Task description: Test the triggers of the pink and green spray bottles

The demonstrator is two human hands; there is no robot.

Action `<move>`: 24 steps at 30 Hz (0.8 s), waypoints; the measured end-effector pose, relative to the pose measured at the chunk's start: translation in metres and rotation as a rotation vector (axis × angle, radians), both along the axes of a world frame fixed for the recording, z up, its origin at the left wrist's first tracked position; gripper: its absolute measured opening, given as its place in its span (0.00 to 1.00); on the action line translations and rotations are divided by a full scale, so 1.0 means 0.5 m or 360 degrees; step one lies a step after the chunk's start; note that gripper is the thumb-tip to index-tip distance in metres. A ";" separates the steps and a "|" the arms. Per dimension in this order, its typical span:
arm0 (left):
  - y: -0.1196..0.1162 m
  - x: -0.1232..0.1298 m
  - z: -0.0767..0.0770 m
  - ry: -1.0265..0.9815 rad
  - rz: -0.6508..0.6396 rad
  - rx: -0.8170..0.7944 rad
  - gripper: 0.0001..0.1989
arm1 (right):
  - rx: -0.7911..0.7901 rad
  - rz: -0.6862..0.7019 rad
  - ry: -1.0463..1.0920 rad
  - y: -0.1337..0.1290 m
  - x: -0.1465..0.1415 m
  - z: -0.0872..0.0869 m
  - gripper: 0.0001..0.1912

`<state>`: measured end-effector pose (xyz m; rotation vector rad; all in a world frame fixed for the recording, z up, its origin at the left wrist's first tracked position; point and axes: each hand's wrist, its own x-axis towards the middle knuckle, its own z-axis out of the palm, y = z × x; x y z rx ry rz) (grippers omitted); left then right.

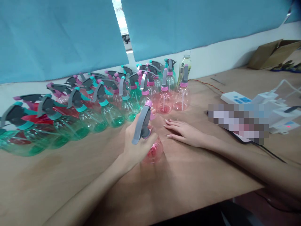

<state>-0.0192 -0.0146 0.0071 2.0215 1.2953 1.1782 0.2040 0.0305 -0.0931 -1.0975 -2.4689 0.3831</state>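
Observation:
My left hand [135,138] is wrapped round the neck of a clear pink spray bottle [155,150] with a grey and pink trigger head. The bottle stands upright on the wooden table [188,182], and its neck is partly hidden by my fingers. To its right, my right hand [184,131] lies flat on the table with fingers stretched out, holding nothing. Just beyond both hands stand pink spray bottles, among them one [165,100] with its grey lever facing me. Green-tinted spray bottles with teal collars, such as this one [113,114], line up to the left.
A drink bottle [184,69] stands behind the sprayers. On the right are a phone [235,125], a white power strip [235,98] with plugged-in chargers, cables and a cardboard box [268,56]. Blue sheeting [70,34] covers the wall. The table's front edge runs below my arms.

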 end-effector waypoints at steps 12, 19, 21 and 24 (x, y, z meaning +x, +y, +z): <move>0.002 -0.001 -0.005 -0.0022 -0.0010 0.0017 0.23 | -0.0008 -0.0008 -0.0033 0.001 -0.001 0.000 0.31; 0.003 0.001 -0.006 -0.0006 0.0033 0.0045 0.22 | 0.0012 0.0003 0.0008 0.002 0.000 -0.003 0.29; 0.003 0.000 -0.005 0.0014 0.0049 0.0047 0.23 | 0.0001 0.0000 0.0000 0.002 0.000 -0.002 0.29; 0.002 -0.001 -0.004 0.0026 0.0032 0.0006 0.24 | -0.0011 -0.0010 0.0008 0.001 0.000 0.000 0.29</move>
